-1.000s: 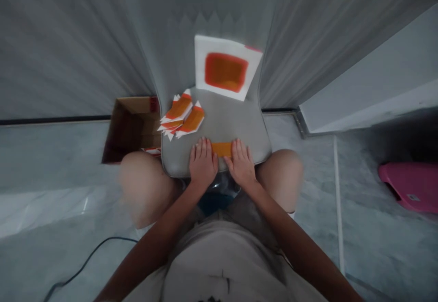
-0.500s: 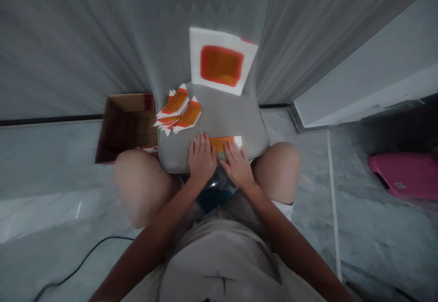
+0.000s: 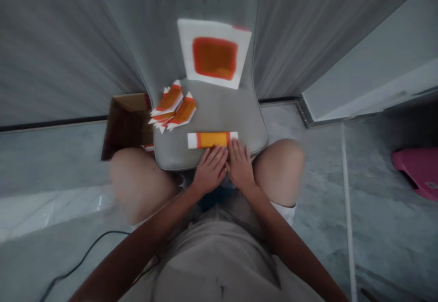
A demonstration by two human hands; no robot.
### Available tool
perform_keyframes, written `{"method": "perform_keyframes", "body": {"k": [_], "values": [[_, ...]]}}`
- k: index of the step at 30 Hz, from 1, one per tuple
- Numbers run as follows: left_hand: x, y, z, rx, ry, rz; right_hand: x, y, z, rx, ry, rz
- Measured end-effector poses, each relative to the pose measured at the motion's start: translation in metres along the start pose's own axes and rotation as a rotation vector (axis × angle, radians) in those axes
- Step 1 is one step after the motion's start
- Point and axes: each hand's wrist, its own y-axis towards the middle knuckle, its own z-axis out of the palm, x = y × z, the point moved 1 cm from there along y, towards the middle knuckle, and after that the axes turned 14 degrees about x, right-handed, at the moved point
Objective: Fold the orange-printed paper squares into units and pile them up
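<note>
A folded paper strip [image 3: 212, 139], white at its ends with an orange and red middle, lies across the front of the grey chair seat [image 3: 226, 110]. My left hand [image 3: 211, 169] rests flat along its near edge, fingers stretched out. Beside it, my right hand [image 3: 240, 163] lies with extended fingers on the strip's right end; the thumbs are close together. Several folded pieces of the same paper [image 3: 174, 106], with pointed tips, overlap in a pile on the seat's left. Against the backrest leans a white sheet [image 3: 215, 58] with an orange-red square.
An open cardboard box [image 3: 128, 126] stands on the floor left of the chair. A pink plastic stool [image 3: 419, 172] is at the far right. A dark cable [image 3: 87, 252] runs over the floor at lower left. Grey curtains [image 3: 68, 42] hang behind the chair.
My left hand has slid right and toward me, off the strip's left part, and now lies close to my right hand. The strip's white left end has come into view. The camera has shifted slightly.
</note>
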Motion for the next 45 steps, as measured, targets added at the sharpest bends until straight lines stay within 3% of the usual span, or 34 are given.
{"method": "perform_keyframes", "body": {"k": [5,8,12,16,24,28,33,45], "values": [[-0.016,0.012,-0.008,0.153,-0.04,-0.113,-0.004,-0.001,0.0,0.006,0.038,-0.034],[-0.001,0.0,-0.02,0.191,-0.05,-0.203,-0.002,0.0,-0.002,-0.022,0.062,-0.02],[0.028,-0.034,-0.034,0.152,-0.02,-0.377,0.0,0.001,-0.001,-0.06,0.081,-0.014],[0.038,-0.049,-0.034,0.139,-0.027,-0.412,-0.001,0.0,0.002,-0.071,0.065,-0.009],[0.037,-0.047,-0.025,0.063,-0.07,-0.406,-0.004,0.008,-0.005,-0.136,0.072,0.002],[0.038,-0.048,-0.023,0.007,-0.116,-0.427,-0.017,0.038,-0.023,-0.199,0.078,-0.019],[0.038,-0.048,-0.022,-0.083,-0.193,-0.458,-0.036,0.072,-0.039,-0.091,0.082,-0.146],[0.039,-0.053,-0.026,-0.332,-0.429,-0.559,-0.027,0.072,-0.075,-0.138,0.022,-0.352]]}}
